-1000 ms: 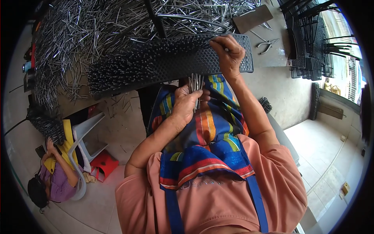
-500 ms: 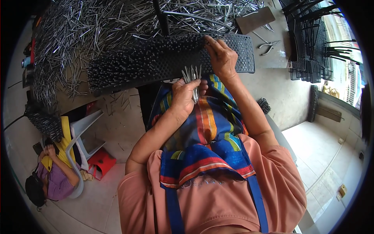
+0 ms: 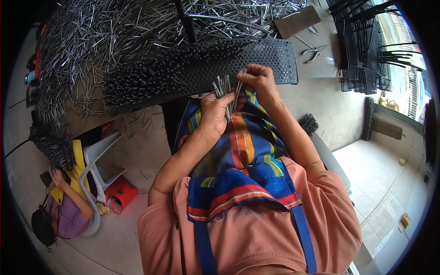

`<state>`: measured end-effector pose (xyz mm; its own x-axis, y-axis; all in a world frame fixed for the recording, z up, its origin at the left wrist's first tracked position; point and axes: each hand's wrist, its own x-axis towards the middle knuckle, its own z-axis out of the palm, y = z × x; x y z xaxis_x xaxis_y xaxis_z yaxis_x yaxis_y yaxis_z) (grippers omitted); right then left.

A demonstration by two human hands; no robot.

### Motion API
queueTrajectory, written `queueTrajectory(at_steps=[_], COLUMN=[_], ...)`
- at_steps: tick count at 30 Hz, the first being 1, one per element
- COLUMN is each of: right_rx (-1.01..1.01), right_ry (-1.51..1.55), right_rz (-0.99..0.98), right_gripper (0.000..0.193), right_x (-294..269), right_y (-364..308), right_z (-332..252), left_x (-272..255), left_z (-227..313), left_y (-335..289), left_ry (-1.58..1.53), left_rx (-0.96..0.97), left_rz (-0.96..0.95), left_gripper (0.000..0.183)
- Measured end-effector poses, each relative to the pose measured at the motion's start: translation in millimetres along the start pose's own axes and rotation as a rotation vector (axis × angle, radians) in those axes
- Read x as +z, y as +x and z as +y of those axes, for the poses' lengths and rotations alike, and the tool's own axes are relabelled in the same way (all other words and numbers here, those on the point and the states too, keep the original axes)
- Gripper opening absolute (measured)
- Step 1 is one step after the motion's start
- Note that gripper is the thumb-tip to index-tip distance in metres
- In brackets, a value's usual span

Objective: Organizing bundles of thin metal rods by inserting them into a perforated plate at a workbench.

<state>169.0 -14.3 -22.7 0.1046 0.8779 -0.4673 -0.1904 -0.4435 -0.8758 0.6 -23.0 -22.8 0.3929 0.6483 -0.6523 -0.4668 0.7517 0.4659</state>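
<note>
My left hand [image 3: 215, 110] is closed round a small bundle of thin metal strips [image 3: 222, 85], held upright above my lap. Close beside it, my right hand [image 3: 259, 80] pinches a metal strip [image 3: 238, 91] at the bundle's right edge; its lower end is still among the others. Just beyond both hands lies a long, black, curved panel [image 3: 275, 59] full of small holes. Its left part and far edge are thickly filled with upright dark metal strips [image 3: 142, 80], while bare holes show on the right.
A large heap of loose metal strips [image 3: 105, 41] covers the table behind the panel. Pliers [image 3: 315, 53] and a brown flat plate [image 3: 298, 22] lie at the right. Black mesh panels [image 3: 366, 50] stand farther right. A seated person [image 3: 68, 206] is at lower left, near a red bag [image 3: 123, 196].
My right hand has come down from the panel's far edge to the bundle and now pinches a strip there. My left hand has stayed nearly in place.
</note>
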Motion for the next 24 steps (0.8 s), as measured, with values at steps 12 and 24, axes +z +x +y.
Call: queueTrajectory(at_steps=[12,24], right_rx=[-0.891,-0.924], right_ry=[-0.326,-0.361], right_rz=[0.422,0.346], right_gripper=[0.009,0.011], right_x=[8.7,12.0], right_y=[26.2,22.9], right_z=[-14.4,-16.2], left_x=[-7.0,-13.8], left_z=[4.3,1.1], left_y=[-1.9,-4.7], left_ry=[0.051,0.027], left_rx=[-0.024,-0.029], left_rz=[0.030,0.046], left_gripper=[0.016,0.021])
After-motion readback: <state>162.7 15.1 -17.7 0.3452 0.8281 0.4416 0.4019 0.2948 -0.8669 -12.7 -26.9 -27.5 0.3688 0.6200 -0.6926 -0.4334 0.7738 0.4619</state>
